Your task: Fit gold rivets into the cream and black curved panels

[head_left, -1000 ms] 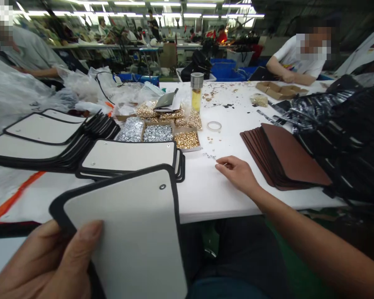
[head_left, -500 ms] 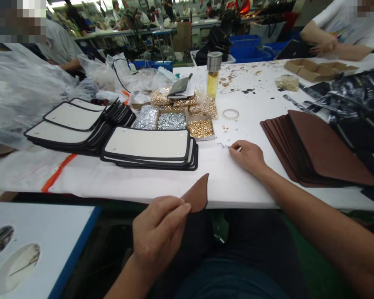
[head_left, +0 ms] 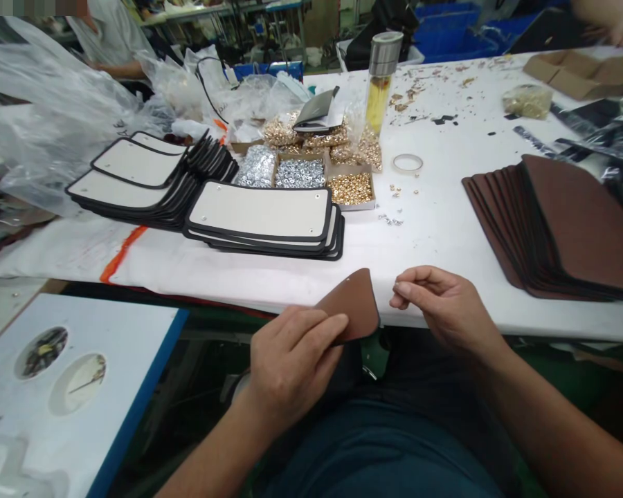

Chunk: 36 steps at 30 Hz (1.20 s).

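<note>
A brown panel with dark edges is gripped in my left hand, above the table's front edge; a tiny metal dot shows near its top. Just right of the panel, not touching it, my right hand is pinched around a small metallic piece, too small to make out fully. Small silver pieces lie loose on the white table beyond. Open boxes hold silver pieces and gold pieces. A stack of pale panels with black borders lies left of them.
Brown panels are fanned out at the right. Another pale stack and plastic bags fill the left. A glass bottle and a tape ring stand farther back. Parts of other people show behind the table.
My right hand has drawn back from the loose silver pieces toward the brown panel. The panel in my left hand shows more of its face. The view has tilted down.
</note>
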Each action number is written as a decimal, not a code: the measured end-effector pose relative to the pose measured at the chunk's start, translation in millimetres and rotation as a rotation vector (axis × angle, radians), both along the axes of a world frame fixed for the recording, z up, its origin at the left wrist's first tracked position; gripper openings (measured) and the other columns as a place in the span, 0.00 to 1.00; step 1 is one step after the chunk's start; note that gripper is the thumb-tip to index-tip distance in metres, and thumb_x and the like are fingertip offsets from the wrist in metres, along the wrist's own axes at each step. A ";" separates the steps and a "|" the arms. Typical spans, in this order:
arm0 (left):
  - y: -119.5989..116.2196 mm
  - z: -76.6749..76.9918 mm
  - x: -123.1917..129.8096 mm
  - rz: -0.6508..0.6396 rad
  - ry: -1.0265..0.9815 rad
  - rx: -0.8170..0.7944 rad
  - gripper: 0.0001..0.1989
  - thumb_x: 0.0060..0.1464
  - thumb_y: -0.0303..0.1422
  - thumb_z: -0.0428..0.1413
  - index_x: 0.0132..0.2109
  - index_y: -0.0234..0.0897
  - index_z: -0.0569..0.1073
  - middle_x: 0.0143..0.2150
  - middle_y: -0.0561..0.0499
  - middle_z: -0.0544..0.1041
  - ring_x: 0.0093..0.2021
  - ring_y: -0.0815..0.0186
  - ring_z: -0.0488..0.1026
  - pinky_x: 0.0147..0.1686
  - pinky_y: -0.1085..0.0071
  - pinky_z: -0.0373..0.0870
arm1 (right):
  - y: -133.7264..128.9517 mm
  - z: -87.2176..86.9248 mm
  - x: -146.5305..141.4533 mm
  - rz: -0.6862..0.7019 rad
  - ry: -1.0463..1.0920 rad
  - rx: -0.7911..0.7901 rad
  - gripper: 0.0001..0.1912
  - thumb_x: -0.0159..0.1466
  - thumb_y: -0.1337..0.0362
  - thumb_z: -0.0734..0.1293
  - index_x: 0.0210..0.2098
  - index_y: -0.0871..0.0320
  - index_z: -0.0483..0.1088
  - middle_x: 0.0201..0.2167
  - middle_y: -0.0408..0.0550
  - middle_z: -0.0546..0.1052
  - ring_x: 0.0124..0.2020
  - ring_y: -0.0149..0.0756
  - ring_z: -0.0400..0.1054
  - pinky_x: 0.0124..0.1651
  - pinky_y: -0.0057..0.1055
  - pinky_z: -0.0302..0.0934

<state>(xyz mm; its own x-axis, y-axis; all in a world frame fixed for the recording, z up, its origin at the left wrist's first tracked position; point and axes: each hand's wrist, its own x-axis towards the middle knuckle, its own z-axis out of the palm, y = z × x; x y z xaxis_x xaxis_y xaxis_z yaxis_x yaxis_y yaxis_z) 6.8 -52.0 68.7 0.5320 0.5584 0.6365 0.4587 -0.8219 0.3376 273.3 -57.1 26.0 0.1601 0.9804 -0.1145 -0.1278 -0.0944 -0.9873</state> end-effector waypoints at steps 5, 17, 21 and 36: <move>-2.0 -0.5 2.3 -0.003 0.008 -0.043 0.16 0.56 0.18 0.64 0.50 0.35 0.77 0.40 0.45 0.81 0.38 0.62 0.75 0.39 0.65 0.75 | -14.8 -4.7 -4.4 0.009 0.127 0.010 0.10 0.61 0.58 0.80 0.37 0.55 0.80 0.29 0.44 0.82 0.33 0.31 0.77 0.39 0.25 0.70; 1.3 34.4 11.1 0.021 -0.281 -0.997 0.06 0.64 0.35 0.63 0.39 0.36 0.79 0.34 0.53 0.74 0.35 0.69 0.70 0.36 0.73 0.67 | -50.3 55.7 -35.1 0.205 -0.145 0.352 0.03 0.67 0.65 0.75 0.38 0.51 0.79 0.34 0.42 0.82 0.35 0.34 0.79 0.39 0.30 0.73; -2.0 32.0 14.5 -0.062 -0.568 -1.453 0.10 0.61 0.39 0.66 0.44 0.36 0.81 0.35 0.52 0.79 0.33 0.70 0.71 0.35 0.75 0.67 | -38.1 56.9 -48.1 0.236 -0.224 0.414 0.04 0.69 0.66 0.74 0.42 0.49 0.80 0.36 0.41 0.83 0.38 0.34 0.79 0.43 0.31 0.73; -10.1 18.6 19.8 -0.102 -0.738 -1.511 0.10 0.61 0.36 0.67 0.48 0.39 0.84 0.39 0.52 0.81 0.38 0.69 0.74 0.42 0.74 0.69 | -30.6 47.2 -55.2 0.163 -0.386 0.461 0.06 0.68 0.68 0.74 0.40 0.50 0.81 0.34 0.41 0.75 0.36 0.30 0.71 0.39 0.27 0.66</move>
<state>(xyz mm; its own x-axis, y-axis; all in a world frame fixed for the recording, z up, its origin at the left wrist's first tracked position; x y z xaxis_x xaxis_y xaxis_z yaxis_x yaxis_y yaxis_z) 26.6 -62.1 87.3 0.4553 0.8428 -0.2869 -0.1767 0.4014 0.8987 218.2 -87.7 73.2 -0.0504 0.9306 0.3626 0.2262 0.3642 -0.9034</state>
